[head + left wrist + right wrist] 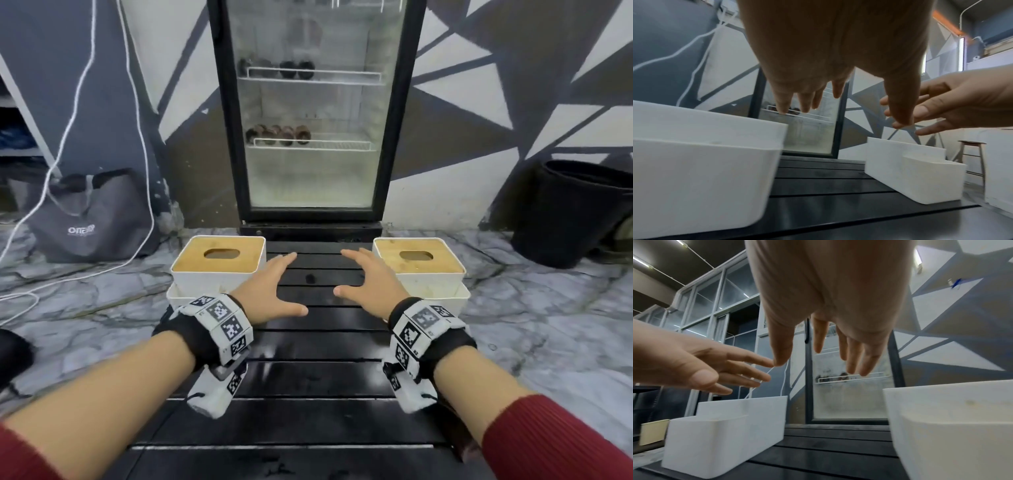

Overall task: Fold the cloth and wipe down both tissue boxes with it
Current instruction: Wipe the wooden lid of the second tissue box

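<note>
Two white tissue boxes with wooden slotted lids stand at the far end of a black slatted table (308,346): the left box (191,262) (694,170) (725,434) and the right box (442,265) (910,172) (951,426). A lower white container sits against the near side of each. My left hand (279,286) (838,91) (684,361) and right hand (359,277) (828,324) (962,105) hover between the boxes, palms down. Their fingers are spread and straight and hold nothing. No cloth shows in any view.
A glass-door fridge (311,120) stands right behind the table. On the marble floor a grey bag (92,219) with a white cable (68,137) is at the left and a black bin (575,212) at the right. A stool (972,154) stands further right.
</note>
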Demonstrator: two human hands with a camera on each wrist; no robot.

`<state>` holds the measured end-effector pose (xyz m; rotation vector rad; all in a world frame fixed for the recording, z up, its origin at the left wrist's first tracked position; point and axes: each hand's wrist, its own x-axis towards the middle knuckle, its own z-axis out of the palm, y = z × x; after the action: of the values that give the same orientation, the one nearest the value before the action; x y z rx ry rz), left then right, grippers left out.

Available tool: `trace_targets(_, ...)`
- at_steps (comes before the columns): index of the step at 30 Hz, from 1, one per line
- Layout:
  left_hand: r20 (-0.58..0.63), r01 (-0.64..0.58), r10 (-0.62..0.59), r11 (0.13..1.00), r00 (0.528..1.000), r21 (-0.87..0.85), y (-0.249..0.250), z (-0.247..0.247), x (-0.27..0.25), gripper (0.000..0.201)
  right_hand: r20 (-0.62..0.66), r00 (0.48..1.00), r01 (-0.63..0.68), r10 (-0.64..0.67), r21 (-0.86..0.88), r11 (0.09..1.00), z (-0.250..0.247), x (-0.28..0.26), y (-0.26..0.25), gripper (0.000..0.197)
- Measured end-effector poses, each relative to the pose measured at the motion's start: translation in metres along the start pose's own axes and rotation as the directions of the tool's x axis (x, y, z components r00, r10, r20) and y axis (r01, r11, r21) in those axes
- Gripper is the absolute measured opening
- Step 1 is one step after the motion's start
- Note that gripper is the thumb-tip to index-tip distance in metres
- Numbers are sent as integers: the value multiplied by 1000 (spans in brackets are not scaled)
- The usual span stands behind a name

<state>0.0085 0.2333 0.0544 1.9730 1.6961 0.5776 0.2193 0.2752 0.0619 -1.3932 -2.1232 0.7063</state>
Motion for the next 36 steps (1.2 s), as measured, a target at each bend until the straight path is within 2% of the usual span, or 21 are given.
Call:
trace_targets(4, 96, -61, 61, 998, 994, 1, 44, 36, 25, 102, -77, 995, -63, 61, -24, 998, -41, -21, 44, 67)
trace_targets(8, 162, -73, 75, 997, 984, -23, 79, 70, 50, 104, -95, 978, -189, 185, -32, 981, -74, -33, 91, 75)
trace_targets(11, 151, -71, 85, 993, 985, -98, 98, 89, 69, 103, -97, 958, -275, 269, -53, 960, -87, -36, 122, 88)
trace_targets(17, 108, 21, -15, 998, 994, -62, 110, 114, 104, 112, -109, 944, -315, 312, -13, 949, -90, -23, 161, 105)
trace_targets(23, 119, 48, -39, 996, 992, -76, 98, 124, 120, 117, -107, 947, -302, 304, 28, 953, -86, -6, 181, 104)
trace_targets(27, 83, 56, -49, 996, 995, -76, 91, 129, 125, 112, -125, 946, -289, 300, 97, 952, -81, -5, 186, 101)
trace_targets(31, 41, 50, -47, 994, 998, -93, 86, 131, 125, 103, -139, 943, -286, 301, 122, 950, -79, -8, 184, 98)
trace_targets(36, 36, 43, -40, 996, 999, -76, 81, 118, 113, 102, -134, 947, -280, 292, 96, 955, -83, -14, 165, 99)
